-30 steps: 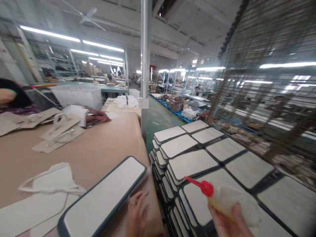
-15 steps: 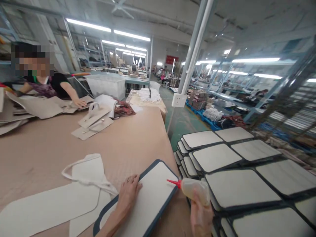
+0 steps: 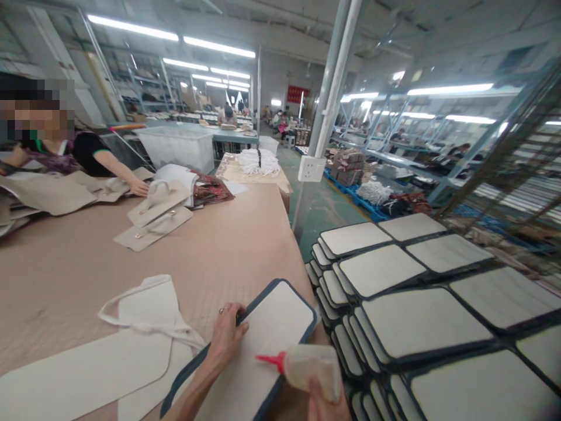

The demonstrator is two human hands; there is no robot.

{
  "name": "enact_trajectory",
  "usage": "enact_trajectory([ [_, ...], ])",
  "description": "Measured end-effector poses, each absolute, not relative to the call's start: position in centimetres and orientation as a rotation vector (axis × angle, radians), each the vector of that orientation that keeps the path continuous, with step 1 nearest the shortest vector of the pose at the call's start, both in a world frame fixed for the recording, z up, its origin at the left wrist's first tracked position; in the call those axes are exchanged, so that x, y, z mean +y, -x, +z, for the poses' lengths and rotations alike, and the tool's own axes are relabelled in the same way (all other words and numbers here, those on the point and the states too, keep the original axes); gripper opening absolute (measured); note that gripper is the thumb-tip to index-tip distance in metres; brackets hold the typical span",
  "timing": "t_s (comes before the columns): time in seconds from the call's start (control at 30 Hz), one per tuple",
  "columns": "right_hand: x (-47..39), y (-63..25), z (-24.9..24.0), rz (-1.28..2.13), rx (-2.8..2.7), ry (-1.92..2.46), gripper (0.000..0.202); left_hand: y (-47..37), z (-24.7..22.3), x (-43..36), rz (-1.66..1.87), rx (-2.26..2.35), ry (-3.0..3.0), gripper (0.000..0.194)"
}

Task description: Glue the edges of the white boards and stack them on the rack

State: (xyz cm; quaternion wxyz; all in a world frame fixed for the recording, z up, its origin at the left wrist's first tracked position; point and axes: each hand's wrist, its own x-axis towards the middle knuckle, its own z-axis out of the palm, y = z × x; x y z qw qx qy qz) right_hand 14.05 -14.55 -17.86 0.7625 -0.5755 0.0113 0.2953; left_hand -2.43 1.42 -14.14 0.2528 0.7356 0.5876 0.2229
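A white panel with a dark blue border (image 3: 280, 316) lies slanted at the table's near right edge. My left hand (image 3: 227, 338), a ring on one finger, grips its left edge, the thumb resting on the white face. In my right hand (image 3: 325, 404) is a translucent squeeze bottle (image 3: 313, 365) with a red pointed nozzle, held on its side over the panel. The nozzle tip is at the white face; whether it touches I cannot tell. Left of the panel lie flat white pieces (image 3: 87, 368) with a white strap (image 3: 131, 318).
Stacked dark-edged white panels (image 3: 423, 321) stand right of the brown table (image 3: 219, 245). A metal post with a socket box (image 3: 312, 168) rises beyond the table's corner. Across the table a co-worker's hand (image 3: 139, 187) rests by beige pieces with handles (image 3: 155, 225).
My right hand has brought the bottle left and toward me along the panel. My left hand stays at the panel's edge, its fingers more curled. The whole view has shifted slightly.
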Motion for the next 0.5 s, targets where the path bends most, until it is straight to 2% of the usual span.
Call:
enact_trajectory([
  [0.07, -14.0, -16.6, -16.9, 0.651, 0.039, 1.172, 0.049, 2.4, -13.4, 1.3, 0.665, 1.566, -1.979, 0.024],
  [0.23, -13.3, -20.4, -15.7, 0.717, 0.097, 1.032, 0.051, 2.1, -11.7, 0.7, 0.749, 1.483, -1.877, 0.042],
  [0.4, -15.3, -21.1, -14.7, 0.782, 0.057, 0.904, 0.046, 1.1, -10.4, -0.2, 0.605, 1.484, -1.925, 0.039],
  [0.5, -17.0, -23.4, -11.0, 0.791, -0.019, 0.856, 0.051, 0.5, -8.5, -0.9, 0.520, 1.392, -2.051, 0.033],
])
